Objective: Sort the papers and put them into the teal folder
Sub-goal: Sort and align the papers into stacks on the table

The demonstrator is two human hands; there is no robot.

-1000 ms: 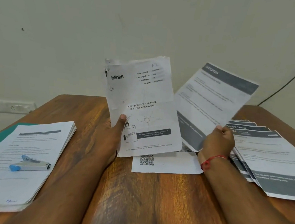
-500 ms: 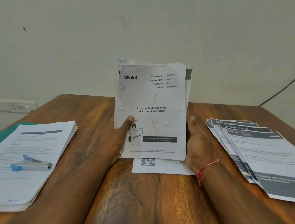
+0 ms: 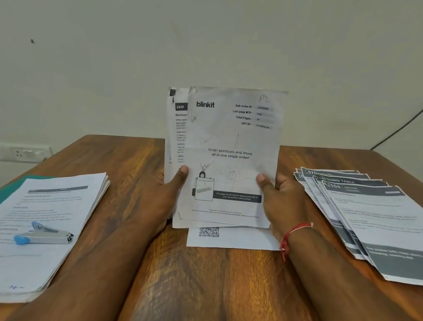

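Far to the left of the upright sheaf of papers (image 3: 232, 149), a white wall socket (image 3: 18, 152) sits on the wall just past the edge of the tabletop (image 3: 207, 288). Nearer, but still well left of the sheaf, the teal folder (image 3: 0, 193) lies flat. A thick stack of papers (image 3: 55, 205) covers most of it, leaving only its left border showing, and a silver stapler (image 3: 45, 234) with a blue end rests on that stack. The left hand (image 3: 161, 197) grips the sheaf's lower left edge, thumb pressed on the front sheet and fingers hidden behind. The sheaf stands nearly upright with its bottom edge down near the wood. Its front sheet reads "blinkit", and a second sheet (image 3: 176, 126) marked "2940" peeks out behind on the left. Just below the sheaf, a single QR-code sheet (image 3: 234, 239) lies flat. The right hand (image 3: 282, 205) pinches the sheaf's lower right edge in the same way, thumb in front, and a red thread (image 3: 295, 230) circles its wrist. To the right of the sheaf and apart from it lies a fanned pile (image 3: 379, 221) of grey-banded sheets. A dark cable (image 3: 414, 114) runs up the wall beyond.
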